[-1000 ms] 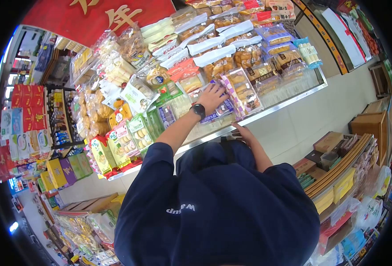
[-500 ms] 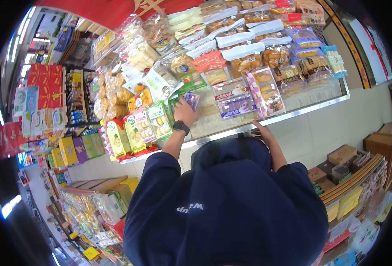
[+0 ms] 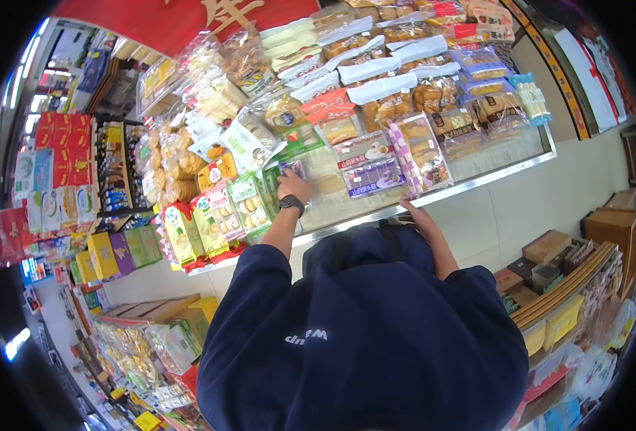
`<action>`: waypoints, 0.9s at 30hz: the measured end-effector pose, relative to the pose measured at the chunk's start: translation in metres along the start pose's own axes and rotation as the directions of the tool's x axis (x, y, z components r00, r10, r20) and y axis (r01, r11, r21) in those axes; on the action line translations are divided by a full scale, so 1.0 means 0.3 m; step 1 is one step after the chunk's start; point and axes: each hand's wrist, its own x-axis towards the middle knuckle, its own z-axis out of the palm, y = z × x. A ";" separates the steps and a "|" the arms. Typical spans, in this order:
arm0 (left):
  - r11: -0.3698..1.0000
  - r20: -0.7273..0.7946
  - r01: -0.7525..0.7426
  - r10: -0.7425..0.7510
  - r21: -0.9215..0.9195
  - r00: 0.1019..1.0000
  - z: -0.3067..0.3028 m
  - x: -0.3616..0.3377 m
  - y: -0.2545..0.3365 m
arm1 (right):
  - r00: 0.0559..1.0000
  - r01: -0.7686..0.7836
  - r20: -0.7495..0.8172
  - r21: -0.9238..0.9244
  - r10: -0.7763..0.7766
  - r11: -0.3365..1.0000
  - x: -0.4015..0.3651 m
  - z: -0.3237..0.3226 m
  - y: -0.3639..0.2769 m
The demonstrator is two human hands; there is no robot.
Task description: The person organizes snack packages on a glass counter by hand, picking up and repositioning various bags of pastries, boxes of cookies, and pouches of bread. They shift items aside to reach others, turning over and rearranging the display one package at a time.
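The counter (image 3: 498, 159) in front of me is glass-topped with a metal near edge. Bagged breads (image 3: 386, 97) crowd its far side; a large purple packet (image 3: 378, 174) and a pink packet (image 3: 367, 151) lie mid-counter. Green biscuit packs (image 3: 250, 205) line the left edge, beside a small purple packet (image 3: 293, 168) under my left hand (image 3: 294, 185).

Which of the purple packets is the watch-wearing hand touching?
The small purple packet beside the green packs, under the left hand; the wider purple packet lies apart to its right.
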 end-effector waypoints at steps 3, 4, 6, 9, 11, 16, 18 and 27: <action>0.998 -0.015 0.013 -0.012 0.060 1.000 -0.008 0.001 0.021 | 1.000 0.012 -0.006 0.005 -0.012 1.000 -0.005 -0.002 0.003; 0.995 -0.042 -0.002 0.006 0.099 0.999 -0.013 0.000 0.030 | 1.000 0.016 -0.006 0.003 -0.016 1.000 -0.008 -0.001 -0.002; 0.993 -0.103 -0.080 0.088 0.082 0.991 -0.092 -0.041 0.084 | 1.000 0.019 -0.004 -0.006 -0.019 1.000 -0.018 0.002 -0.014; 0.852 -0.296 -0.524 0.498 -0.007 0.815 -0.128 -0.069 0.162 | 1.000 0.013 0.012 -0.018 -0.013 1.000 -0.035 0.005 -0.030; 0.689 -0.264 -0.721 0.685 -0.066 0.679 -0.179 -0.125 0.263 | 0.999 0.017 0.036 -0.015 -0.016 1.000 -0.029 -0.004 -0.029; 0.279 -0.233 -0.960 0.932 -0.020 0.276 -0.147 -0.187 0.407 | 0.999 -0.001 0.038 -0.038 0.002 0.999 0.003 -0.019 -0.011; 0.239 -0.185 -0.970 0.956 0.039 0.228 -0.125 -0.184 0.430 | 0.999 -0.010 0.035 -0.039 0.012 0.999 0.007 -0.017 -0.013; 0.313 -0.053 -0.949 0.949 0.046 0.311 -0.119 -0.187 0.473 | 1.000 0.001 0.027 -0.027 -0.001 1.000 0.003 -0.016 -0.007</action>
